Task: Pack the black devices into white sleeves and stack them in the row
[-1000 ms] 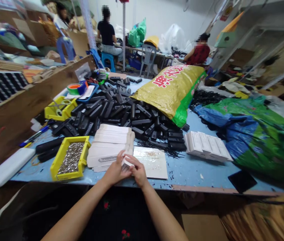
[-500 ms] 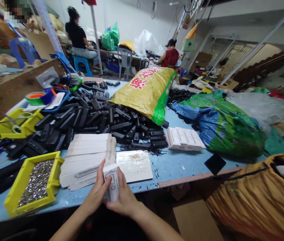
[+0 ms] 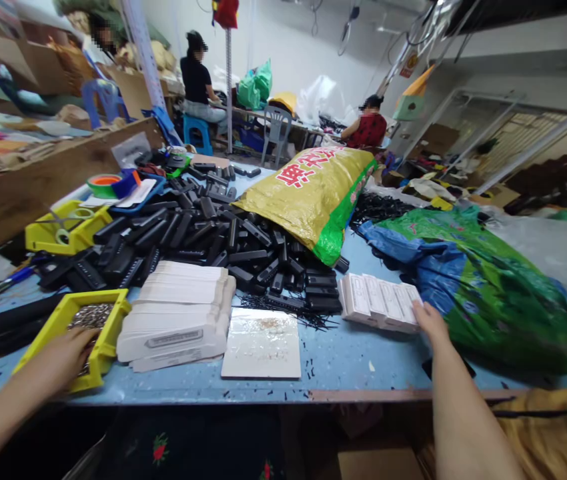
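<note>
The blue table (image 3: 363, 367) in front of me carries a yellow sack (image 3: 308, 193) spilling a heap of black parts (image 3: 188, 233). Nearer lies a stack of white cards (image 3: 178, 313). My right hand (image 3: 426, 319) rests unclenched, fingertips touching the right end of the row of white packs (image 3: 378, 303). My left hand (image 3: 63, 353) dips into the yellow tray (image 3: 113, 313) of metal bits (image 3: 91, 315); I cannot tell whether it grasps any
</note>
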